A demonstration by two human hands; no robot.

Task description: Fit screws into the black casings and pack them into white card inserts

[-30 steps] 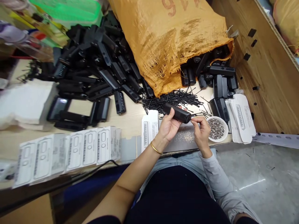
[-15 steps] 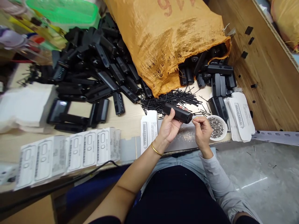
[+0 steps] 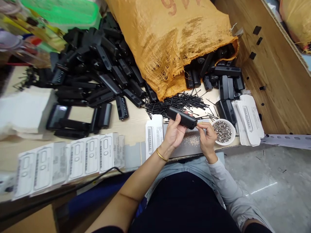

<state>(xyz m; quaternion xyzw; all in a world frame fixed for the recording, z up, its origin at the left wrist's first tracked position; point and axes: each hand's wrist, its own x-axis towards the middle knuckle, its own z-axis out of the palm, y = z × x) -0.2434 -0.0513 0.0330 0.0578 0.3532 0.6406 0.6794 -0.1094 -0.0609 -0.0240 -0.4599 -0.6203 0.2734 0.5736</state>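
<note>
Left hand clamped around black plastic case, held above table's near edge. Right hand fingertips pinched together at case's right end; what they pinch, cannot tell. White bowl of small metal pieces just right.

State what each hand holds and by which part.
Left hand holds a black plastic casing around its middle. Right hand pinches something small at the casing's end; what it is cannot be told.

Black rods and bowl crowd the hands.
</note>
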